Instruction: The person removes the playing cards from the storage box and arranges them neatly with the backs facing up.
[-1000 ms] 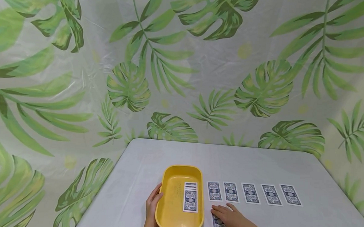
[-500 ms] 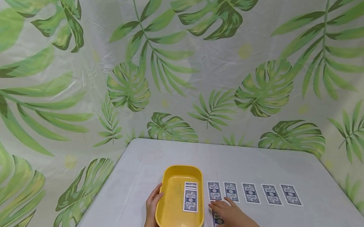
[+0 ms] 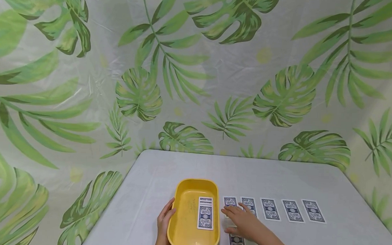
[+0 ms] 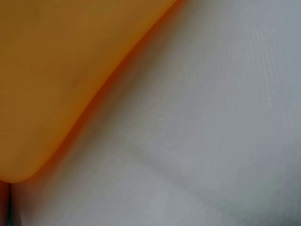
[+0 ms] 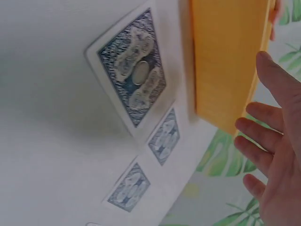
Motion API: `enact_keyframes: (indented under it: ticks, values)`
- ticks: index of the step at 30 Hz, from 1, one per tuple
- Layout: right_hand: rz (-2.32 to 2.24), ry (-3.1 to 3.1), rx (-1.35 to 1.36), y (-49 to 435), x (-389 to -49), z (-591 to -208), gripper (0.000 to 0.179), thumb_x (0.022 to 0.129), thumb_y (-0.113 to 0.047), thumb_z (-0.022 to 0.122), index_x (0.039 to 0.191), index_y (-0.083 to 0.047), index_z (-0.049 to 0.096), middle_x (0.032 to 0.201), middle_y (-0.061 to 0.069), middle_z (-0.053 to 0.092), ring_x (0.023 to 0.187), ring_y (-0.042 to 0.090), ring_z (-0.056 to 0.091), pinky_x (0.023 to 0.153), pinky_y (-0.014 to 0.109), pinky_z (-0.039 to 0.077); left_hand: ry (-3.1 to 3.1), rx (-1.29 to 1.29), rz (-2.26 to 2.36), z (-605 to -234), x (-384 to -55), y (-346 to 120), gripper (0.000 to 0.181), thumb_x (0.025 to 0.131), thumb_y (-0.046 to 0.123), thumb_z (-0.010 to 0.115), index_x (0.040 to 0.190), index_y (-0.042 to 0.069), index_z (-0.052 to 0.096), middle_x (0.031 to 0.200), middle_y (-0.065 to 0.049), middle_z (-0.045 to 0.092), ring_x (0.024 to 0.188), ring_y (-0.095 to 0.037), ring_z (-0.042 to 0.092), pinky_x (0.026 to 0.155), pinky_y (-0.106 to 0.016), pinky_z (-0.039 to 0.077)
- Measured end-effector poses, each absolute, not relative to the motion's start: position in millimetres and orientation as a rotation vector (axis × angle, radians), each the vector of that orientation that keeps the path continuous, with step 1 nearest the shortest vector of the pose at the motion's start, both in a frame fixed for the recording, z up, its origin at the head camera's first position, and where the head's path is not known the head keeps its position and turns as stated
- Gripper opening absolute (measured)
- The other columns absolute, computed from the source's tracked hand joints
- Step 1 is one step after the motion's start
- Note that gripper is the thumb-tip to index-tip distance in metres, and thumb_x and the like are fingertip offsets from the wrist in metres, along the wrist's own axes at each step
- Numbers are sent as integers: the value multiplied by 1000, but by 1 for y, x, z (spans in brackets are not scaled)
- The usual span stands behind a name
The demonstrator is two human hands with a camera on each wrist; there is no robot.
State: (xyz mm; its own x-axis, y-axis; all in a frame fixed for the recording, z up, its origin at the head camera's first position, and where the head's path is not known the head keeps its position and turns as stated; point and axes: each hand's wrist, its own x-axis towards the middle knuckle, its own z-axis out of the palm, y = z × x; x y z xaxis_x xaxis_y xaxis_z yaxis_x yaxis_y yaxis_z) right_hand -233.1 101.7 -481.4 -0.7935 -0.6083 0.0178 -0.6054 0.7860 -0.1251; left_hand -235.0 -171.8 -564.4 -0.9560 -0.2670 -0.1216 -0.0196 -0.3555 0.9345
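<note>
My left hand [image 3: 164,220] is at the left wall of a yellow plastic tray [image 3: 182,235], fingers and thumb at its rim. Inside the tray, on the right, several overlapping playing cards [image 3: 205,217] lie with their blue backs up. Over the table just right of the tray, my right hand [image 3: 246,221] hovers with fingers spread and nothing in it. Partly under it lies a single face-down playing card [image 3: 237,244], large in the right wrist view [image 5: 134,70]. The left wrist view shows only the tray's blurred side [image 4: 61,70] and white cloth.
A row of several face-down playing cards [image 3: 270,209] runs rightward from the tray; my right hand partly covers the two nearest it. All lie on a white-covered table [image 3: 168,164], and a leaf-print curtain [image 3: 230,80] hangs behind its far edge.
My right hand has lifted off the near card and moved away from me, toward the row, uncovering more of that card. The left hand and tray have stayed in place.
</note>
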Motion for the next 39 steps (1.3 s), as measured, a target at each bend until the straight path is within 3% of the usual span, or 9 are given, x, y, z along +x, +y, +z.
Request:
enact_keyframes:
  ticks: [9,21,27,39]
  values:
    - [-250,3011,-1009,88,-239,-470,53,83,-42,58,128,-14,52,129,3,54,120,23,48,107,49,27,-1665,382,-2450,-566,-237,-173,47,88,16,54,133,6,46,136,-11,47,110,-13,56,89,-23,48]
    - [-272,3035,-1098,67,-247,-474,59,80,-43,63,127,-10,52,127,6,55,117,23,50,104,48,31,-1688,413,-2439,-565,-236,-172,46,88,19,55,133,9,47,139,-12,44,110,-12,55,89,-23,48]
    - [-278,3012,-1070,57,-252,-483,62,79,-45,63,128,-9,52,129,7,54,118,24,49,105,50,29,-1693,411,-2450,-565,-236,-172,47,89,20,55,134,10,46,143,-13,38,117,-11,49,91,-22,46]
    - [-183,2930,-1025,42,-262,-498,72,72,-51,67,129,-10,50,131,6,52,122,22,46,108,47,26,-1700,408,-2391,-567,-239,-173,45,87,16,56,130,6,50,144,-15,35,135,-27,28,87,-11,41]
